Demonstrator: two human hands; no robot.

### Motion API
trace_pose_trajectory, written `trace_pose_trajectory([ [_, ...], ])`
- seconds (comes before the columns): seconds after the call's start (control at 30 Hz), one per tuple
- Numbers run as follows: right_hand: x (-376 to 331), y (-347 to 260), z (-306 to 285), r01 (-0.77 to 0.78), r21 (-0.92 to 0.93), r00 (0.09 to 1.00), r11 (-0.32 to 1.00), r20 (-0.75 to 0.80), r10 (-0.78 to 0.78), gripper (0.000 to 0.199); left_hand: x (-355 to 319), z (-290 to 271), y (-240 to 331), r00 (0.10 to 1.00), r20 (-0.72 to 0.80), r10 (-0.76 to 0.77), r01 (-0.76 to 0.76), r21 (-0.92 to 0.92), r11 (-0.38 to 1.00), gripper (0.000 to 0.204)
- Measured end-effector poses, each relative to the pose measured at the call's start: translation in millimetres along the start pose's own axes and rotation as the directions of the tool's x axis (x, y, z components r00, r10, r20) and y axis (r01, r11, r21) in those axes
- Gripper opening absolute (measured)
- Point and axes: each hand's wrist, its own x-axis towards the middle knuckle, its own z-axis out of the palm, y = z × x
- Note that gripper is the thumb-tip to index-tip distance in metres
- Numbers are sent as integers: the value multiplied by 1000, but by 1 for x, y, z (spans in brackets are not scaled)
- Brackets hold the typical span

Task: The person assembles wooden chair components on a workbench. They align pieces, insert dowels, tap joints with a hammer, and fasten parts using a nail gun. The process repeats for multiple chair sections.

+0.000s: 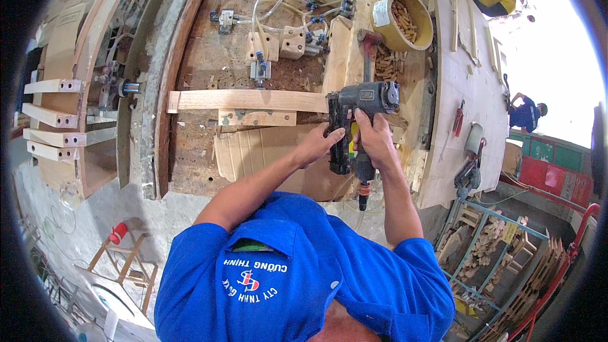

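At a scuffed brown wooden workbench (196, 164), a worker's right hand (375, 138) closes around the grip of a bulky black pneumatic nail gun (366, 97), while the left hand (315, 145) meets the tool's near side, thumb outward (whether those fingers truly clasp it cannot be told). The work looks to be partway along: a long, pale, slightly bowed wooden strip (247, 100) is laid crosswise on the bench, just beyond a short pale wooden block (256, 118), and the gun sits at the strip's right end, hiding it. No driven fastener can be made out, so any fastening there may yet be left to do. The strip looks smooth and clean-edged, its left end bare; the gun, upright over the bench's right half, shows a dark, worn body, a yellow patch near the handle and an orange-ringed fitting at its lower end. Beyond lie a red-headed hammer (368, 57) and a round yellow tub (384, 33) of small wooden dowels (403, 20).
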Motion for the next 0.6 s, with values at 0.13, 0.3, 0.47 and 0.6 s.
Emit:
trace_pose_trajectory([
  [0.13,-2,-3,0,44,-16,999,999,-21,-44,32,5,-2,-8,1000,12,4,-4,6,1000,60],
  [0.3,-28,-20,-16,-82,70,989,994,-119,89,27,9,5,-8,998,41,37,-41,91,995,64],
  [0.47,-71,-19,-87,-15,-34,907,999,-422,-1,28,-5,-9,2,974,6,227,-205,448,870,54],
  [0.6,-95,17,-182,-125,-243,767,962,-638,-62,40,-41,-67,34,889,-148,432,-205,716,668,40],
])
